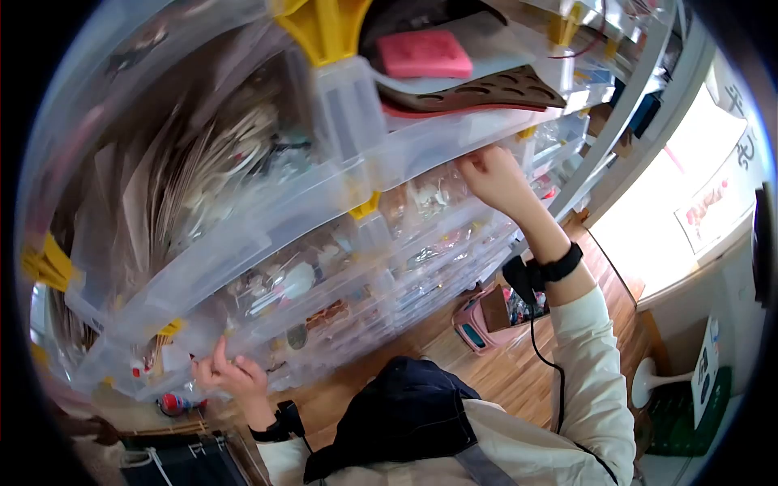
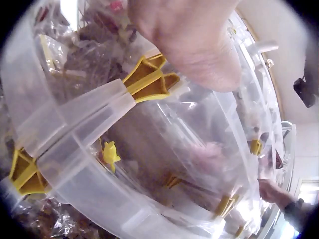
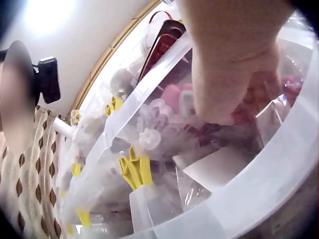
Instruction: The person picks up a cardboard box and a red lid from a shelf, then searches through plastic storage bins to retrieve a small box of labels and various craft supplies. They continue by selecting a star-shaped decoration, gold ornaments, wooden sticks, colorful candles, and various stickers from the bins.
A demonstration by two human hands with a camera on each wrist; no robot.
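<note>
Stacked clear plastic bins [image 1: 267,243] with yellow corner clips stand in front of me. My right hand [image 1: 493,178] reaches in over the front of a bin below the top shelf, its fingers bent. In the right wrist view, that hand [image 3: 234,74] hangs over clear packets and pink and red items [image 3: 172,98]; its fingertips are hidden, and I cannot tell whether it holds anything. My left hand [image 1: 231,374] is beside the lower left bins, fingers loosely bent with one pointing up. The left wrist view shows this hand [image 2: 194,45] above a yellow clip [image 2: 149,79], its fingers out of sight.
A pink sponge-like block [image 1: 423,54] lies on dark and grey sheets atop the bins. Upright paper bags [image 1: 154,178] fill the large left bin. On the wooden floor [image 1: 559,348] stands a pink container [image 1: 470,328]. A bright doorway is at the right.
</note>
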